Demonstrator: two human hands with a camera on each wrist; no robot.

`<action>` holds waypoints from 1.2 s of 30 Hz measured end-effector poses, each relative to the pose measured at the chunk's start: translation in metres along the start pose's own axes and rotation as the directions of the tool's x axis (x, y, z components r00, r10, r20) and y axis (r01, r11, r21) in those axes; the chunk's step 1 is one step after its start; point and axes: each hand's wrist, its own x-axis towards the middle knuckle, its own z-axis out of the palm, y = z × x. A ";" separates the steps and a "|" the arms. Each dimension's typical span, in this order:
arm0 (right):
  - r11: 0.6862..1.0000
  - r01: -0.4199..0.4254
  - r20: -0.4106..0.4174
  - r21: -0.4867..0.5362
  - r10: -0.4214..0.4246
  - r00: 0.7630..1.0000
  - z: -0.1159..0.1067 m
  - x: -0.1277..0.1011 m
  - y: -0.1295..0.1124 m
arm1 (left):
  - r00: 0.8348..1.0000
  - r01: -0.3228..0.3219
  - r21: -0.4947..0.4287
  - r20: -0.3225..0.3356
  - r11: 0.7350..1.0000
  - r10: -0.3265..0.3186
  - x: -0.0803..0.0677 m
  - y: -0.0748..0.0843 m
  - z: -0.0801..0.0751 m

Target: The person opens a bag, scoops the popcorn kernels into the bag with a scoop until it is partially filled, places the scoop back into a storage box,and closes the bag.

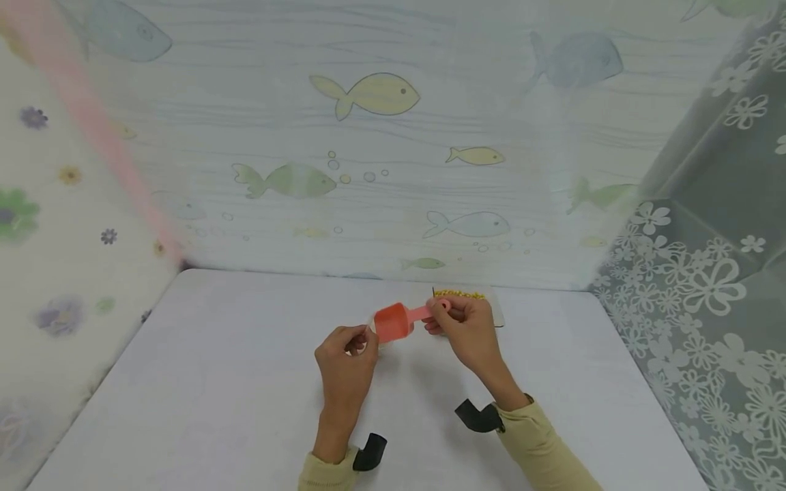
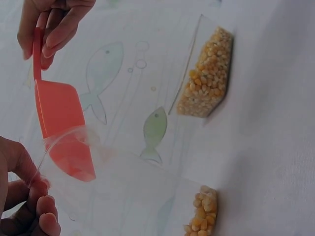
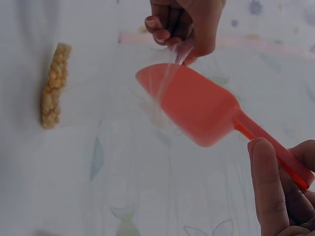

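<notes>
Left wrist view: right hand (image 2: 58,28) pinches a red scoop (image 2: 60,109); left hand (image 2: 32,200) pinches a clear bag (image 2: 135,184) with corn kernels (image 2: 202,215); scoop's tip is in the bag's mouth.

Left hand (image 1: 347,361) pinching clear plastic (image 1: 371,321), right hand (image 1: 469,331) holding red scoop (image 1: 396,322)

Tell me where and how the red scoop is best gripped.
I'd pinch the red scoop by its narrow handle, from the right, as the right hand does. The handle juts that way from the wide bowl, whose tip lies in the mouth of the clear bag beside the left hand, so gripping there would likely get in the way.
</notes>
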 end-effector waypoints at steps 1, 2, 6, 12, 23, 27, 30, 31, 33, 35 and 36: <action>1.000 0.003 0.000 -0.004 -0.003 1.000 0.000 -0.001 0.000 | 1.000 0.002 -0.003 -0.002 1.000 -0.002 0.000 0.000 0.000; 1.000 0.007 -0.003 -0.007 -0.007 1.000 -0.001 -0.001 0.000 | 1.000 0.002 -0.004 -0.005 1.000 -0.002 0.000 0.000 0.000; 1.000 0.019 -0.012 -0.018 -0.019 1.000 -0.003 -0.004 0.001 | 1.000 0.002 -0.007 -0.012 1.000 -0.002 0.000 0.000 0.000; 1.000 0.013 -0.026 -0.008 -0.014 1.000 -0.009 -0.007 0.002 | 1.000 -0.012 -0.016 -0.020 1.000 0.012 0.001 -0.001 0.001; 0.986 -0.116 -0.099 0.118 0.128 0.987 -0.038 -0.007 0.024 | 0.999 -0.031 -0.004 -0.028 1.000 0.031 0.001 -0.002 0.002; 0.979 -0.144 -0.141 0.145 0.164 0.976 -0.052 -0.010 0.030 | 0.999 -0.024 -0.005 -0.024 1.000 0.024 0.001 -0.002 0.003; 0.975 -0.149 -0.186 0.164 0.179 0.966 -0.063 -0.012 0.033 | 1.000 -0.020 -0.009 -0.022 1.000 0.019 0.001 -0.002 0.003; 0.974 -0.150 -0.201 0.172 0.184 0.962 -0.067 -0.013 0.034 | 1.000 -0.016 -0.011 -0.020 1.000 0.016 0.001 -0.002 0.003; 0.971 -0.151 -0.235 0.185 0.193 0.953 -0.075 -0.013 0.036 | 1.000 -0.010 -0.018 -0.020 1.000 0.010 0.001 -0.003 0.003; 0.971 -0.154 -0.270 0.184 0.201 0.942 -0.083 -0.014 0.036 | 1.000 0.002 -0.023 -0.017 1.000 -0.002 0.001 -0.003 0.004; 0.971 -0.152 -0.287 0.186 0.202 0.936 -0.086 -0.014 0.036 | 1.000 0.006 -0.028 -0.016 1.000 -0.006 0.001 -0.003 0.004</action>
